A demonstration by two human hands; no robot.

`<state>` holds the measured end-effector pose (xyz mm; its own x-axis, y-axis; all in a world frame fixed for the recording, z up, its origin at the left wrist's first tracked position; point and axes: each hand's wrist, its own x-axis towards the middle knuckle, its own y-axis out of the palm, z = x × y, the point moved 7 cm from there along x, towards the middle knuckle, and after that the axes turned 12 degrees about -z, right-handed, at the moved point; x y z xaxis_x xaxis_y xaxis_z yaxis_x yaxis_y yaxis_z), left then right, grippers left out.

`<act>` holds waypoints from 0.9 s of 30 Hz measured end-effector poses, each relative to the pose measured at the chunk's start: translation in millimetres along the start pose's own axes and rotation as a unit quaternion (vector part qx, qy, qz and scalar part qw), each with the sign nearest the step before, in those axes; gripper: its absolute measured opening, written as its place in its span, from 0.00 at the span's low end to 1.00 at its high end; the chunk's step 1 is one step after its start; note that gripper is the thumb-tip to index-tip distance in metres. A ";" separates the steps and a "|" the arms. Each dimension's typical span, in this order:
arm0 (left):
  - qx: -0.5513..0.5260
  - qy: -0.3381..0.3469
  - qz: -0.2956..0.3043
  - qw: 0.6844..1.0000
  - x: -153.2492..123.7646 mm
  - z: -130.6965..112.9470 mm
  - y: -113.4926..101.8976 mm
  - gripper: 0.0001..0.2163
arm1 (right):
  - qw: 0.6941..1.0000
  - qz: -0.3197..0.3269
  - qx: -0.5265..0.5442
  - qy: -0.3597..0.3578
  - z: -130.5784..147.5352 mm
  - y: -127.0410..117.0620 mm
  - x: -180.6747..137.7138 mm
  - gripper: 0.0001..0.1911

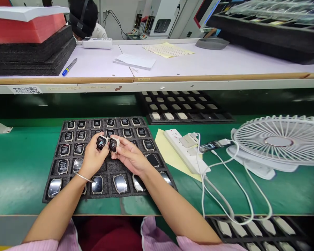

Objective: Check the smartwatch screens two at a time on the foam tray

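Observation:
My left hand (92, 158) grips a smartwatch body (101, 142) without a strap, its screen lit with a coloured picture. A second smartwatch body (113, 145), also lit, is pinched between the thumb and fingers of my right hand (129, 156). Both are held side by side, nearly touching, above a black foam tray (107, 168). Rows of similar watch bodies sit in the tray's pockets; many in the back rows show white text, while a front-row watch (120, 183) has a dark, reflective screen. My hands and forearms cover part of the tray.
Right of the tray lie a white power strip (184, 150) on yellow paper, looped white cables and a white fan (279, 141). Behind, under the shelf (94, 66), sits another foam tray (188, 118). Foam stacks (28, 55) and a pen (69, 67) rest above. A person (83, 17) is beyond.

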<state>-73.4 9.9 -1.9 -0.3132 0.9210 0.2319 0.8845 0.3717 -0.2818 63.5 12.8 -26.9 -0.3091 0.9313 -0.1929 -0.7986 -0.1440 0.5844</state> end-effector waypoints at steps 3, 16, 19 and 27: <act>-0.005 0.000 0.006 1.000 -0.7 0.4 1.2 0.21 | 1.000 0.004 -0.003 -0.006 1.0 0.7 -0.6 0.23; -0.014 -0.005 0.018 1.000 -0.8 0.2 2.6 0.21 | 1.000 -0.015 0.011 -0.013 5.5 1.6 -1.1 0.24; -0.010 -0.006 0.016 1.000 -1.2 0.9 2.0 0.21 | 1.000 -0.018 0.011 -0.014 5.6 1.3 -1.1 0.23; -0.008 -0.002 0.025 1.000 -1.5 2.4 3.2 0.21 | 1.000 -0.017 0.011 -0.018 6.0 1.0 -1.2 0.23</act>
<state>-71.0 10.0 -5.3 -0.2699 0.9390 0.2133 0.9043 0.3233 -0.2787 66.1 13.5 -21.4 -0.2636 0.9468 -0.1845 -0.7960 -0.1055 0.5960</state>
